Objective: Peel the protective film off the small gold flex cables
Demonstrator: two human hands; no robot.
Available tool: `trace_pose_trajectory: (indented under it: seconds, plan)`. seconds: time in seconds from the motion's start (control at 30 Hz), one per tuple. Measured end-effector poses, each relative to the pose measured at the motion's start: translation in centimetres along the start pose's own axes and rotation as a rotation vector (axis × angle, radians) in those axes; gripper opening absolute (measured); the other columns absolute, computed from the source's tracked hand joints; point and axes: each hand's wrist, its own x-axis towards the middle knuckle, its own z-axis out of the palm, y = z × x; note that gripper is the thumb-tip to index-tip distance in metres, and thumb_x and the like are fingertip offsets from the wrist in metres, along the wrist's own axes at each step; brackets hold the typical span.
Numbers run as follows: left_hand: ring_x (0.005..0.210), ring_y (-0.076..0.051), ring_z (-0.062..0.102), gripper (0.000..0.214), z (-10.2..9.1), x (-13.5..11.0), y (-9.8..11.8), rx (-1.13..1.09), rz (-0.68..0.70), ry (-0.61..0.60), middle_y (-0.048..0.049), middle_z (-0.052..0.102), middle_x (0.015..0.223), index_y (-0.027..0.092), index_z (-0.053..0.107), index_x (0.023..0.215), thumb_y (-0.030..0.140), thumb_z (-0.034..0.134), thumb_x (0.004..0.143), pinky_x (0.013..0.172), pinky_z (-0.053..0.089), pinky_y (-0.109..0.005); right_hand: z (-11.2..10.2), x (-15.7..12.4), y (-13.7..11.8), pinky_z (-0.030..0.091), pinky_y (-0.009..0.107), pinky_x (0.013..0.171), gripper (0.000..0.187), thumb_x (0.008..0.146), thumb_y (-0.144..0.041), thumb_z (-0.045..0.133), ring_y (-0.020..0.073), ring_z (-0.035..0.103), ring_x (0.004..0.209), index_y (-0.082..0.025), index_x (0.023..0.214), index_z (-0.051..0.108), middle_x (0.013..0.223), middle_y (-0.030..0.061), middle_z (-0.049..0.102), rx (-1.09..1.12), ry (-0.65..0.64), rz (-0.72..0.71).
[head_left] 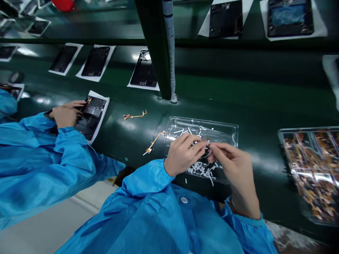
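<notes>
My left hand (pixel 185 152) and my right hand (pixel 233 165) meet over a clear plastic tray (pixel 230 126). Both are closed in a pinch on a small flex cable (pixel 208 141), of which only an orange-brown bit and a whitish end show; fingers hide most of it. Below them, the tray holds many loose white strips (pixel 202 170). Left of the tray, an orange flex cable (pixel 155 141) with a white tab lies on the green bench. Another orange flex cable (pixel 135 116) rests a little farther back.
At right stands a clear compartment tray (pixel 315 173) full of flex cables. A green post (pixel 159 53) with a grey conduit rises behind my hands. To the left, a co-worker's hands (pixel 65 114) work on a black device panel (pixel 92 116). More panels (pixel 144 70) lie on white sheets behind.
</notes>
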Motion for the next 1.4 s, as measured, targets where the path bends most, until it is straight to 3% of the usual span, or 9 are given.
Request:
trace_pose_trajectory:
  seconds: [0.47,0.53,0.63,0.77,0.9,1.1,1.2,1.3,1.4]
  plan:
    - [0.085,-0.017,0.067,0.011,0.2,0.0,-0.5,0.051,-0.044,0.027,-0.0041,0.072,0.093,0.017,0.068,0.090,0.018,0.058,0.095,0.075,0.051,-0.031,0.8,0.4,0.6,0.054,0.031,0.063,0.029,0.089,-0.050,0.071,0.0174,0.066,0.064,-0.023,0.099,0.076,0.070,0.0013,0.070,-0.066,-0.020,-0.009]
    - [0.088,-0.017,0.067,0.010,0.0,0.1,-1.0,-0.055,-0.141,0.036,-0.0043,0.071,0.094,0.018,0.068,0.090,0.016,0.058,0.093,0.077,0.053,-0.030,0.4,0.5,0.7,0.052,0.031,0.067,0.027,0.090,-0.049,0.070,0.0173,0.065,0.071,-0.024,0.097,0.075,0.077,0.0017,0.071,-0.106,0.027,-0.032]
    - [0.089,-0.014,0.068,0.016,-0.3,0.5,-1.4,-0.448,-0.379,-0.032,-0.0056,0.069,0.105,0.019,0.069,0.105,0.017,0.060,0.092,0.068,0.053,-0.024,-0.2,0.7,0.8,0.049,0.032,0.075,0.023,0.092,-0.047,0.068,0.0178,0.062,0.081,-0.025,0.091,0.073,0.087,0.0021,0.071,-0.155,0.109,-0.074]
    - [0.084,-0.013,0.066,0.015,-0.2,1.3,-1.4,-0.787,-0.503,-0.154,-0.0070,0.071,0.101,0.018,0.074,0.104,0.024,0.065,0.094,0.056,0.047,-0.019,-0.1,1.0,0.9,0.050,0.033,0.079,0.023,0.092,-0.047,0.067,0.0196,0.065,0.084,-0.025,0.091,0.074,0.085,0.0022,0.072,-0.147,0.037,-0.108]
    - [0.083,-0.014,0.065,0.014,-0.1,1.7,-1.8,-0.787,-0.482,-0.129,-0.0061,0.074,0.090,0.017,0.077,0.090,0.025,0.067,0.094,0.059,0.047,-0.023,0.0,0.8,1.2,0.053,0.035,0.082,0.025,0.091,-0.048,0.069,0.0207,0.068,0.088,-0.026,0.101,0.076,0.091,0.0027,0.075,-0.140,-0.004,-0.117]
    - [0.090,-0.013,0.067,0.018,-1.0,1.7,-2.9,-0.622,-0.490,0.085,-0.0059,0.072,0.102,0.021,0.076,0.109,0.027,0.063,0.098,0.065,0.052,-0.022,-0.5,0.4,1.9,0.055,0.038,0.082,0.022,0.089,-0.046,0.073,0.0236,0.071,0.094,-0.027,0.097,0.079,0.100,0.0039,0.077,-0.143,-0.092,-0.135]
    - [0.091,-0.013,0.066,0.025,-0.8,1.3,-1.8,-0.384,-0.349,0.156,-0.0067,0.068,0.108,0.020,0.071,0.121,0.025,0.064,0.097,0.073,0.055,-0.024,-0.4,0.4,2.2,0.055,0.038,0.085,0.017,0.091,-0.043,0.071,0.0228,0.069,0.099,-0.029,0.097,0.079,0.104,0.0033,0.076,-0.123,-0.086,-0.187]
    - [0.090,-0.014,0.066,0.015,-0.3,0.8,-0.5,-0.228,-0.163,0.080,-0.0036,0.072,0.097,0.020,0.075,0.105,0.030,0.066,0.097,0.083,0.056,-0.028,-0.3,0.4,2.2,0.055,0.036,0.086,0.018,0.095,-0.039,0.067,0.0213,0.068,0.102,-0.032,0.108,0.077,0.108,0.0027,0.074,-0.132,-0.092,-0.234]
    - [0.087,-0.014,0.066,0.013,0.0,0.4,-0.1,-0.127,-0.069,0.034,-0.0015,0.074,0.092,0.020,0.075,0.100,0.029,0.066,0.098,0.079,0.055,-0.027,-0.3,0.3,1.8,0.054,0.035,0.086,0.022,0.098,-0.036,0.062,0.0202,0.067,0.102,-0.031,0.115,0.075,0.111,0.0035,0.072,-0.179,-0.114,-0.269]
